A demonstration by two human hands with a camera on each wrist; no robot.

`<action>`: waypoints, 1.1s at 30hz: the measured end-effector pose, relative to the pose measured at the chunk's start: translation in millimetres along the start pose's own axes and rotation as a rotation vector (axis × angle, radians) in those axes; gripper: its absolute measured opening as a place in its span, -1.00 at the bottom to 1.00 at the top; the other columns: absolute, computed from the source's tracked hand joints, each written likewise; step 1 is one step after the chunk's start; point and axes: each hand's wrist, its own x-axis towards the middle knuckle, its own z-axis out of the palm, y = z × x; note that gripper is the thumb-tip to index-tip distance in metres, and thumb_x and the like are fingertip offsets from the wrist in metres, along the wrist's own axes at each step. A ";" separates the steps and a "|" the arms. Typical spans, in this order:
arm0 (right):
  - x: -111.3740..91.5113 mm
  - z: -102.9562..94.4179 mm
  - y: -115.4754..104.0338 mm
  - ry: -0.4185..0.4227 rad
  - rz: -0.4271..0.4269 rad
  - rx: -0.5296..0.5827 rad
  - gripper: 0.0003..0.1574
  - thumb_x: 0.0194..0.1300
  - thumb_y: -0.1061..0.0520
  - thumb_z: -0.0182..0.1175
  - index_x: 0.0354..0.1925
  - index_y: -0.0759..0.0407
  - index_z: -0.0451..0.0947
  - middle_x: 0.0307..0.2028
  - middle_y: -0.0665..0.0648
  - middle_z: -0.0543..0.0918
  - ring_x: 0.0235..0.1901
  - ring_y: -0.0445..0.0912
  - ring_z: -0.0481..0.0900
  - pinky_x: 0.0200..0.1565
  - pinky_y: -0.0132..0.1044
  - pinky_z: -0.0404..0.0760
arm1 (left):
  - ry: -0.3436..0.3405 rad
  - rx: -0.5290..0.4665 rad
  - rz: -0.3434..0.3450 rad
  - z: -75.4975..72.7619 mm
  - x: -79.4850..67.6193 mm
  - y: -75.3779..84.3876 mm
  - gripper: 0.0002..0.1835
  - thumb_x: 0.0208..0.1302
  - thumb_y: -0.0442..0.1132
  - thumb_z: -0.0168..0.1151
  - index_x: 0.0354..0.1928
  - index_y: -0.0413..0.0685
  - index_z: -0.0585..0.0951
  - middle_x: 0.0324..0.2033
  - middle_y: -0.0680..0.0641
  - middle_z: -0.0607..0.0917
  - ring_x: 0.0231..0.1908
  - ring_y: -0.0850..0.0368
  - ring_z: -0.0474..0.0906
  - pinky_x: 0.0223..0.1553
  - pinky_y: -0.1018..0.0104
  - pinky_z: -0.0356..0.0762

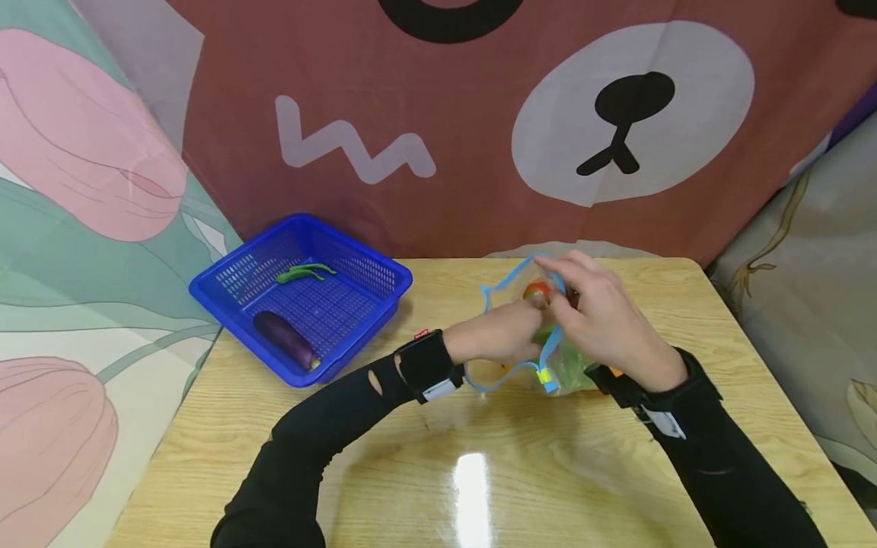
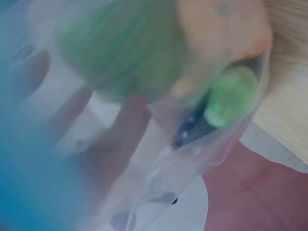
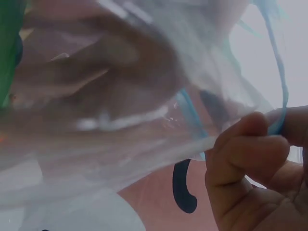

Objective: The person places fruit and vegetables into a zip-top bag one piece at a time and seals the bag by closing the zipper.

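A clear zip bag [image 1: 570, 369] with blue edging stands on the table, its mouth towards the left. My left hand [image 1: 503, 332] reaches into it; through the plastic in the left wrist view, its fingers [image 2: 118, 139] look extended and spread beside a blurred green vegetable [image 2: 125, 48]. A red tomato [image 1: 537, 291] shows just beyond this hand. My right hand [image 1: 610, 316] pinches the bag's blue rim [image 3: 278, 126] between thumb and fingers. Also inside are a blurred orange thing [image 2: 224, 29] and a dark thing with a light-green round end [image 2: 233, 96].
To the left, a blue plastic basket [image 1: 363, 323] holds a purple eggplant [image 1: 284, 339] and several green chili peppers [image 1: 301, 272]. A printed cloth [image 1: 466, 152] hangs behind the wooden table [image 1: 411, 472]. A yellow slider [image 1: 544, 376] sits on the bag's near edge.
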 end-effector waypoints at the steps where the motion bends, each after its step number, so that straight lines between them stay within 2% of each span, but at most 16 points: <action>1: -0.5 -0.6 0.4 -0.003 0.003 -0.003 -0.50 0.20 0.45 0.03 0.14 0.41 0.45 -0.25 0.12 0.50 -0.57 -0.22 0.28 -0.55 -0.39 0.29 | -0.001 -0.010 0.025 -3.8 -2.7 -0.4 -0.63 0.30 -0.31 0.12 0.14 -0.16 0.52 0.08 -0.15 0.51 -0.31 0.18 0.48 -0.34 0.50 0.31; 4: -1.8 -1.5 1.4 -0.012 0.009 -0.012 -0.50 0.21 0.45 0.04 0.14 0.39 0.46 -0.25 0.10 0.49 -0.57 -0.22 0.28 -0.55 -0.39 0.29 | 0.024 -0.062 0.108 -15.4 -13.2 -1.7 -0.76 0.36 -0.30 0.05 0.01 -0.13 0.57 -0.16 -0.05 0.57 -0.27 0.22 0.43 -0.26 0.50 0.29; 7: -2.4 -1.2 2.1 -0.016 0.005 -0.018 -0.52 0.21 0.44 0.06 0.13 0.39 0.47 -0.26 0.09 0.49 -0.57 -0.23 0.28 -0.56 -0.39 0.29 | 0.062 -0.142 0.161 -29.5 -26.0 -2.8 -0.88 0.38 -0.28 0.06 -0.19 -0.10 0.59 -0.35 0.03 0.57 -0.36 0.28 0.45 -0.28 0.51 0.35; 9: -2.4 -0.4 2.6 -0.011 0.000 -0.020 -0.53 0.21 0.43 0.08 0.12 0.39 0.47 -0.27 0.09 0.49 -0.57 -0.23 0.27 -0.56 -0.40 0.29 | 0.092 -0.188 0.171 -39.6 -34.0 -4.9 -0.89 0.38 -0.26 0.09 -0.25 -0.06 0.60 -0.35 0.09 0.61 -0.30 0.35 0.51 -0.22 0.52 0.41; 13: -2.3 0.8 3.0 0.000 -0.006 -0.025 -0.55 0.23 0.41 0.10 0.11 0.38 0.48 -0.27 0.09 0.50 -0.57 -0.23 0.27 -0.55 -0.41 0.28 | 0.156 -0.233 0.144 -57.1 -48.1 -14.8 -0.90 0.37 -0.24 0.11 -0.28 -0.03 0.61 -0.36 0.07 0.64 -0.30 0.30 0.54 -0.20 0.46 0.46; 17: -3.0 1.3 2.6 -0.001 0.003 -0.032 -0.56 0.24 0.39 0.11 0.12 0.36 0.49 -0.25 0.09 0.50 -0.56 -0.23 0.27 -0.54 -0.41 0.29 | 0.220 -0.225 0.062 -69.0 -60.9 -31.3 -0.89 0.39 -0.19 0.09 -0.23 0.00 0.60 -0.36 0.08 0.63 -0.33 0.25 0.53 -0.25 0.39 0.48; 21: -3.2 1.8 2.6 -0.005 0.015 -0.030 -0.56 0.24 0.39 0.10 0.12 0.35 0.49 -0.25 0.10 0.51 -0.56 -0.22 0.28 -0.53 -0.40 0.29 | 0.272 -0.192 -0.055 -78.8 -71.2 -51.2 -0.87 0.39 -0.13 0.08 -0.21 0.05 0.60 -0.33 0.08 0.63 -0.37 0.19 0.50 -0.31 0.31 0.45; 25: -3.2 2.0 3.0 -0.008 0.021 -0.033 -0.56 0.25 0.38 0.09 0.12 0.35 0.49 -0.25 0.10 0.51 -0.56 -0.21 0.28 -0.54 -0.40 0.29 | 0.327 -0.202 -0.174 -86.5 -78.6 -74.7 -0.85 0.40 -0.08 0.08 -0.19 0.09 0.60 -0.30 0.05 0.62 -0.39 0.15 0.45 -0.31 0.26 0.41; 29: -2.8 2.2 3.5 -0.015 0.020 -0.031 -0.56 0.26 0.38 0.09 0.12 0.36 0.49 -0.27 0.09 0.50 -0.56 -0.21 0.28 -0.54 -0.40 0.29 | 0.386 -0.197 -0.286 -92.5 -88.3 -97.3 -0.82 0.39 -0.08 0.09 -0.16 0.03 0.59 -0.27 0.01 0.62 -0.33 0.12 0.45 -0.28 0.23 0.42; 33: -2.4 2.7 4.4 -0.016 0.020 -0.024 -0.56 0.25 0.37 0.11 0.12 0.37 0.49 -0.30 0.09 0.48 -0.57 -0.21 0.28 -0.55 -0.40 0.29 | 0.408 -0.179 -0.386 -95.9 -98.3 -117.8 -0.78 0.38 -0.06 0.08 -0.14 -0.01 0.58 -0.28 -0.02 0.61 -0.30 0.07 0.47 -0.27 0.20 0.42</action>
